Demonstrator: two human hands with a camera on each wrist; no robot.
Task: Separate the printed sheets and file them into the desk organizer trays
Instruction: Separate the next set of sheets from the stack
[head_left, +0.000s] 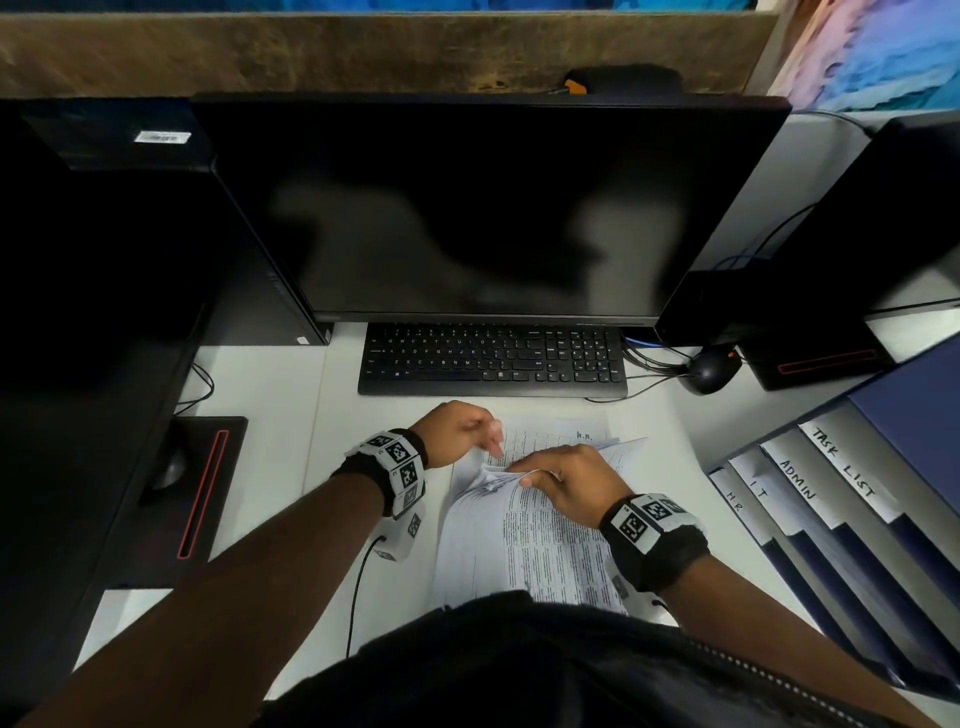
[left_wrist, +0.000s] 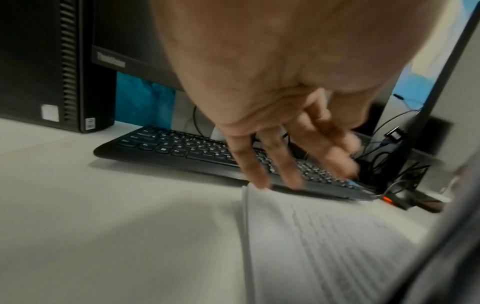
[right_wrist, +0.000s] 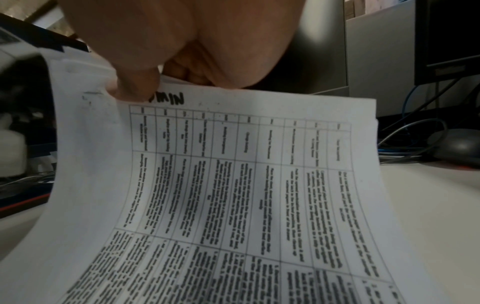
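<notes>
Both hands work the printed sheets (head_left: 524, 540): right hand (head_left: 571, 480) pinches a lifted page's edge; left hand (head_left: 457, 434) hovers, fingers loosely spread, holding nothing.

Head view down over desk (head_left: 270, 467), wrist views close, somewhat blurred, sharing sheets (right_wrist: 259, 185)

White sheets (head_left: 540, 545) carry black printed tables, the keyboard (head_left: 491, 358) is black, the organizer trays (head_left: 852, 525) dark blue.
</notes>
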